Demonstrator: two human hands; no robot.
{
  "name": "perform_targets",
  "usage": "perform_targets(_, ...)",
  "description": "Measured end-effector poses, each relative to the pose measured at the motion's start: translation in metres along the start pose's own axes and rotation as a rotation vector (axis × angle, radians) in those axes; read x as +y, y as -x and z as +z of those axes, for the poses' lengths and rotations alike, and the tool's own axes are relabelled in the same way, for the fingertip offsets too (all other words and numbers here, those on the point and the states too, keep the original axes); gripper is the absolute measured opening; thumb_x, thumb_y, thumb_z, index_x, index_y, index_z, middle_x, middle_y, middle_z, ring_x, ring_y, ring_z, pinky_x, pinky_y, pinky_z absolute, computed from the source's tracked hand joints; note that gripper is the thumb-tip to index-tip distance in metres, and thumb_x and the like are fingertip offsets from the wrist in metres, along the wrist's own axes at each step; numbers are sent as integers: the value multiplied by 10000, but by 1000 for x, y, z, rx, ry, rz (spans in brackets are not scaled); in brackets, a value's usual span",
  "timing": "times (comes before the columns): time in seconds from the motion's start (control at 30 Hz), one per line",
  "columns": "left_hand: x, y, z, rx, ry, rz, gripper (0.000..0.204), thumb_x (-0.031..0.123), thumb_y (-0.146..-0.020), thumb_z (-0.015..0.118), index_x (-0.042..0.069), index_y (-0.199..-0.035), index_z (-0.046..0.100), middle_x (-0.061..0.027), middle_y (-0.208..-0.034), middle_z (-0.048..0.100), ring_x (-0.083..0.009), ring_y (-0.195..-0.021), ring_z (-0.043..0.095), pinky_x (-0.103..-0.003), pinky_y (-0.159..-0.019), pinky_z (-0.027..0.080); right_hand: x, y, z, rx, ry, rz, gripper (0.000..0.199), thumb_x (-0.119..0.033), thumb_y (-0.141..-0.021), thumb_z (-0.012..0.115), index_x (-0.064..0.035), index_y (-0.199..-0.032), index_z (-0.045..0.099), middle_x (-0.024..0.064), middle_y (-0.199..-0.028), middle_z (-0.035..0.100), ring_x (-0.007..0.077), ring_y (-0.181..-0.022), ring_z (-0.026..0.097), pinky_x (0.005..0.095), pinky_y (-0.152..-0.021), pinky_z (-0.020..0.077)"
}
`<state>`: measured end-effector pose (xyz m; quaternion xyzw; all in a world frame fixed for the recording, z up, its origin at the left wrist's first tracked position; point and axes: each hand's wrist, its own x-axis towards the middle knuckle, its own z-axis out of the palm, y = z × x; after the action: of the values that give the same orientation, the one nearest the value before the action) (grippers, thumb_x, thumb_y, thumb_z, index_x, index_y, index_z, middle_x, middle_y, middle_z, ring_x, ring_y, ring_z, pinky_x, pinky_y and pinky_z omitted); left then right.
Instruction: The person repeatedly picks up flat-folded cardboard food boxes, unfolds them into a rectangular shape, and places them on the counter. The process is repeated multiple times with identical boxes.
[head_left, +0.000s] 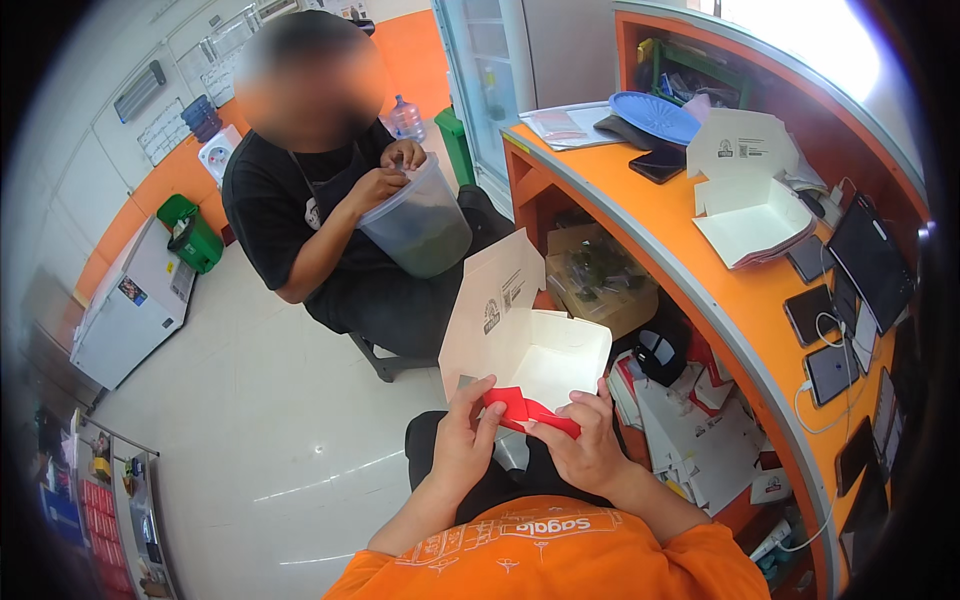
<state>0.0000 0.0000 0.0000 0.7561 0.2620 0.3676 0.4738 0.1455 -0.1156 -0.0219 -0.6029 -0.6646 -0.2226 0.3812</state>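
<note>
Both hands, left (462,440) and right (585,440), pinch a red flap (528,410) on an open white box (530,345); light, creasable card, probably best held by its edges

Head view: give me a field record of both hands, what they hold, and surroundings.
left hand: fingers pinch the left end of the red paper piece
right hand: grip on the right end of the same red piece
box: open white carton, lid up, right behind the red piece
lap: person seated, orange shirt
counter: curved orange counter to the right, with stacked open cartons, a blue plate and phones
other person: seated opposite, hands on a clear lidded tub
</note>
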Motion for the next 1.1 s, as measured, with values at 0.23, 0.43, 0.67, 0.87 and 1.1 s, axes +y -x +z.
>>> perform_targets(0.23, 15, 1, 5, -62, -226, 76, 266, 81, -922, 558, 32, -1183, 547, -206, -1033, 612, -272, -928, 658, -310, -745, 534, 0, 2, -1, -38, 61, 50, 401, -62, -730, 688, -237, -1084, 624, 75, -1089, 373, 302, -1140, 356, 547, -1083, 210)
perform_targets(0.43, 6, 10, 16, -54, 66, 223, 449, 40, -895, 572, 24, -1290, 358, -273, -1392, 323, -321, -1208, 482, -341, -855, 525, -1, 1, 1, 49, 15, 107, 484, -105, -764, 672, -176, -1226, 547, 67, -1098, 400, 273, -1128, 388, 538, -1061, 242)
perform_targets(0.67, -12, 15, 24, 43, 347, 132, 556, 57, -874, 603, 23, -1305, 254, -190, -1315, 373, -247, -1238, 410, -337, -874, 513, -4, 2, 2, -27, 52, 117, 543, -117, -757, 677, -128, -1275, 517, 68, -1086, 414, 263, -1110, 405, 517, -1072, 236)
perform_targets(0.87, -17, 1, 29, 199, 693, -393, 424, 106, -875, 540, 7, -1256, 383, -115, -1171, 497, -214, -1130, 491, -337, -975, 401, -13, -6, -3, -124, 19, -154, 499, -191, -750, 706, -150, -1230, 575, 53, -1133, 455, 234, -1119, 443, 519, -1083, 223)
perform_targets(1.1, -62, -2, -19, 197, 821, -449, 510, 55, -770, 454, -9, -1274, 408, -143, -1259, 491, -240, -1141, 509, -348, -967, 424, 17, -8, -24, 246, -328, 249, 311, -269, -861, 630, -82, -1108, 598, 95, -1145, 482, 255, -1079, 482, 447, -1010, 328)
